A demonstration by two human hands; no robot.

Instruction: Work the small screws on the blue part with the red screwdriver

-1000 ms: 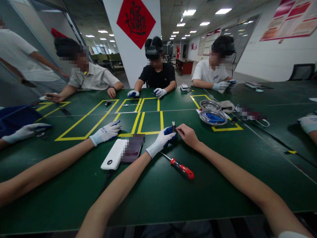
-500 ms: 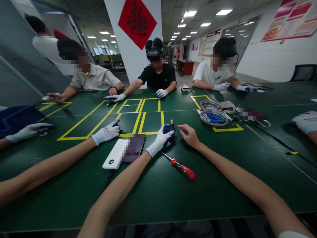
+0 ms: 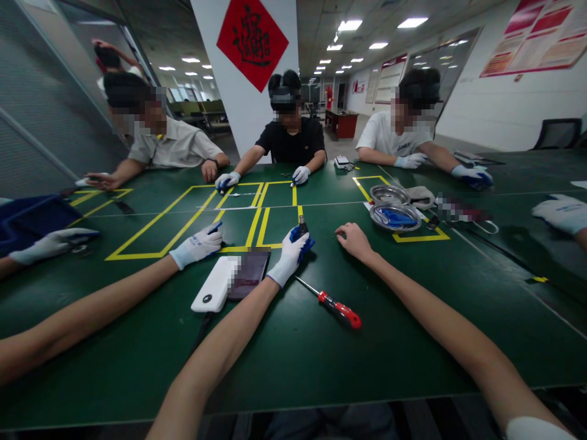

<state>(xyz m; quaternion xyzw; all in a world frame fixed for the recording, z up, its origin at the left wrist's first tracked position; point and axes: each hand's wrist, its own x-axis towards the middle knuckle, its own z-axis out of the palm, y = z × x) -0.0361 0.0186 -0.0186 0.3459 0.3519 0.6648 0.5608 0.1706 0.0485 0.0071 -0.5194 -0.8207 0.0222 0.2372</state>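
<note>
My left hand, in a white glove with blue palm, is closed around a small black cylinder with a metal tip. The cylinder points up and away from me; its lower part is hidden by the glove. To its right, my bare right hand is held over the green table, fingers curled and thumb and fingertips close together. Whatever may be between those fingertips is too small to make out. A screwdriver with a red and black handle lies between my forearms, its shaft end close to my left wrist.
Left of my forearm lie a white power bank and a dark phone. A co-worker's gloved hand rests beyond them. Metal bowls stand at right. Yellow tape marks the table. Several people sit around it.
My left hand has shifted left with the black cylinder. My right hand has drawn slightly right, widening the gap between them. Across the table, a co-worker's gloved hand has moved right.
</note>
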